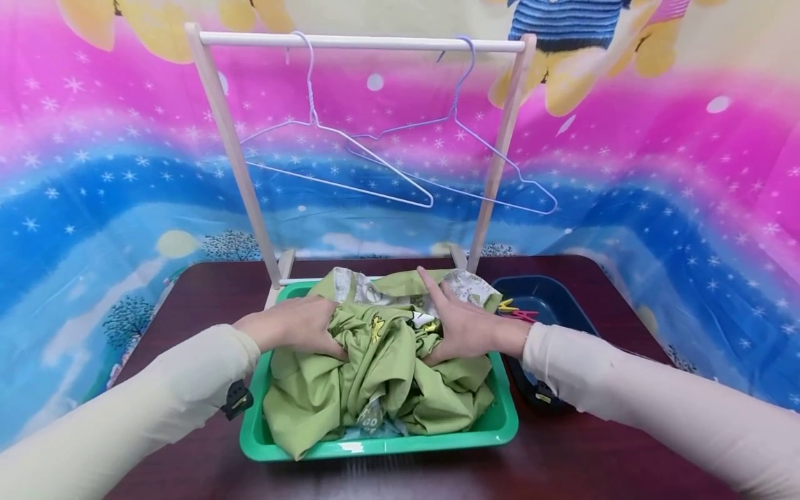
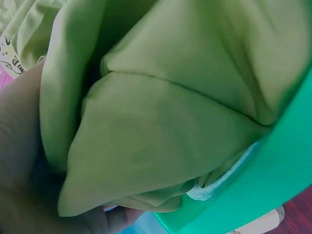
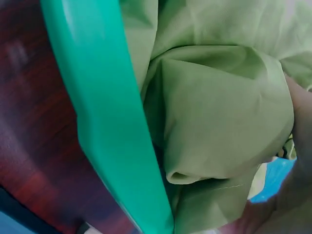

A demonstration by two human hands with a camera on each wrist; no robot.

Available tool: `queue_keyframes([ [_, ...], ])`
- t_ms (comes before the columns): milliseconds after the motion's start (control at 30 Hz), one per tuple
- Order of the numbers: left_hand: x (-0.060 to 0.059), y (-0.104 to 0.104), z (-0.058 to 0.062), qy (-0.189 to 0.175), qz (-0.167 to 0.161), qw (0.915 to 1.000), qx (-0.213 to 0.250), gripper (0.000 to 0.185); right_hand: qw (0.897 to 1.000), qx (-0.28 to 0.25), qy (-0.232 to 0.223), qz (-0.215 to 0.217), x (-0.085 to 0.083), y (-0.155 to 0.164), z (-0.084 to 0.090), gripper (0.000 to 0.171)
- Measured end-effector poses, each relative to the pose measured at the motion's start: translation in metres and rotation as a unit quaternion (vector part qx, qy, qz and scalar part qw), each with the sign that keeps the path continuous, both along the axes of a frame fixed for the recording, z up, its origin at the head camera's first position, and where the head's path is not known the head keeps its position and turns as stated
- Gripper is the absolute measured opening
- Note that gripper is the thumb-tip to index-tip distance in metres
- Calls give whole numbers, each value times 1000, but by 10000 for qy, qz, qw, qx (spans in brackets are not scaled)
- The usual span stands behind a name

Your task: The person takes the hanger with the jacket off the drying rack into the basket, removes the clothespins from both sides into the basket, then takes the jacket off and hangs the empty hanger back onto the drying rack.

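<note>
Dark wood desk, cartoon backdrop behind; wooden rack at the back with two wire hangers. Left hand grips the green garment, fingers dug into its folds. Garment is bunched in the green tray, mid-desk. Right hand clutches its right side. Dark blue tray with clips just right.
</note>
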State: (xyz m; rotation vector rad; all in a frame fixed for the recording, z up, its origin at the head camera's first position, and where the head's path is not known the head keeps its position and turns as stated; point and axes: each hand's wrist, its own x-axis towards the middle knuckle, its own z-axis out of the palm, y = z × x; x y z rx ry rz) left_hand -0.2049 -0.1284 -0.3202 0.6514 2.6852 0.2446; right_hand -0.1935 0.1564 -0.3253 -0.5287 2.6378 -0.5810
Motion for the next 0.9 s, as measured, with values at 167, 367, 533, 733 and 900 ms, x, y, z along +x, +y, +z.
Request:
queue_keyframes([
  [167,0,-4,-1,163,-125,9997,116,53,9991,129,378,-134,-11,2,1,144],
  [367,-1,-4,-4,123,-161,9998,92,53,9965,839,56,-9,-26,7,6,134],
  [533,1,-5,-5,227,-145,9996,21,54,9831,1665,684,324,-26,8,8,75],
  [733,11,-7,-3,1215,-98,9919,-354,73,9540,2162,1993,582,-17,9,6,59],
  [900,17,-2,-1,1746,-372,9832,-372,117,9776,1622,1038,854,-17,13,1,91],
])
